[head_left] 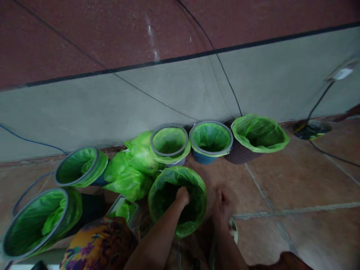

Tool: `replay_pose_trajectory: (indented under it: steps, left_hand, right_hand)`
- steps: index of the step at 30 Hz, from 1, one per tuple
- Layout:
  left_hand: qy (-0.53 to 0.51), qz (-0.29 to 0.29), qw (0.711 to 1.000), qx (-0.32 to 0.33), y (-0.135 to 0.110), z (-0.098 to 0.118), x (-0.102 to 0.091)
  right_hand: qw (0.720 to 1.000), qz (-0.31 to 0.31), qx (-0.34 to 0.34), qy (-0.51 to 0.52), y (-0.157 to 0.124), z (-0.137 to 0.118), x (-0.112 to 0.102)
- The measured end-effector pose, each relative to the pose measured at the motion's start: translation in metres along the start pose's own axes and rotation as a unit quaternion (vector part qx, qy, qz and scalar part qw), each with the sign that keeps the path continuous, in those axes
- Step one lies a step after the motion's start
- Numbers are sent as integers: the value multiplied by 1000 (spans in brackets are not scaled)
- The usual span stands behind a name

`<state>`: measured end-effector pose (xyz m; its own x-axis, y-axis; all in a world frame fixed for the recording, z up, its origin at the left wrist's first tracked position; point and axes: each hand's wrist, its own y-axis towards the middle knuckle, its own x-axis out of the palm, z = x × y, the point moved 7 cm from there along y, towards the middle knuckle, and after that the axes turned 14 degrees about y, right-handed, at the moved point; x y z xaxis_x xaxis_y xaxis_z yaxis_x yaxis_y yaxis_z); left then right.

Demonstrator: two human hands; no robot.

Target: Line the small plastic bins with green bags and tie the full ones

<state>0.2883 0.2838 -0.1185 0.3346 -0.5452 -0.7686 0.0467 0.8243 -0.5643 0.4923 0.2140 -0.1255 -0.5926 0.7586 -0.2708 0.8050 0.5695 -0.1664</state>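
Note:
My left hand (183, 195) reaches down inside a bin lined with a green plastic bag (177, 173), in front of me on the floor. Its fingers look closed in a fist; their tips, and anything in them, are hidden. The bag is folded over the bin's rim all round. Just right of this bin is my right hand (223, 204), apart from it. Its fingers are curled in loosely, and I see nothing in them.
Along the wall stand a grey-rimmed bin (169, 153), a blue bin (207, 157) and a brown bin (242, 153), all green-lined. Tied green bags (131, 176) and two more lined bins (75, 185) lie left. A black container (312, 129) and cables (227, 75) are right; a person's hand (353, 111) shows there.

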Motion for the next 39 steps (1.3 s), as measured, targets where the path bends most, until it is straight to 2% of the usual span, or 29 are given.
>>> replay_pose_trajectory:
  steps: [2, 4, 7, 9, 12, 15, 18, 21, 23, 26, 28, 30, 32, 34, 37, 39]
  left_hand:
    - [-10, -8, 1000, -8, 25, 7, 2]
    - [-19, -15, 1000, -20, 44, 8, 3]
    - [-36, -3, 998, -43, 58, 0, 1]
    - [-67, 25, 995, -65, 61, -10, -2]
    - [-111, 64, 987, -97, 64, -22, -6]
    - [-122, 79, 983, -116, 68, -24, -6]
    - [-123, 89, 982, -116, 73, -16, -6]
    - [-86, 68, 992, -61, 77, 6, -4]
    - [-40, 38, 998, -16, 79, 22, 0]
    - [34, -3, 999, 29, 81, 39, 10]
    - [66, -24, 997, 37, 84, 43, 18]
    - [84, -37, 995, 24, 88, 42, 25]
    - [96, -46, 994, 15, 93, 40, 31]
    - [110, -54, 992, 19, 97, 37, 35]
    - [130, -64, 989, 28, 103, 35, 37]
    - [146, -68, 987, 25, 105, 33, 37]
  right_hand:
    - [996, -52, -67, -28, 23, -18, 22]
    - [979, -155, -119, -60, 36, -32, 56]
    - [938, -295, -113, -145, 35, -31, 98]
    - [919, -324, -86, -208, 28, -20, 106]
    - [927, -273, -68, -247, 12, -6, 93]
    - [961, -151, -43, -228, -16, 6, 63]
    - [982, -42, 37, -180, -55, 22, 36]
    - [990, -44, 101, -90, -89, 29, 28]
    - [991, -67, 112, -27, -98, 27, 26]
    - [994, -32, 104, 1, -81, 23, 10]
    - [996, 20, 86, 1, -54, 20, -4]
    - [997, 36, 64, 9, -22, 15, -8]
    - [999, -5, 37, -9, 7, 3, 1]
    - [997, -67, -9, -48, 26, -13, 21]
    - [981, -151, -95, -72, 33, -38, 56]
    - [965, -195, -138, -106, 28, -44, 77]
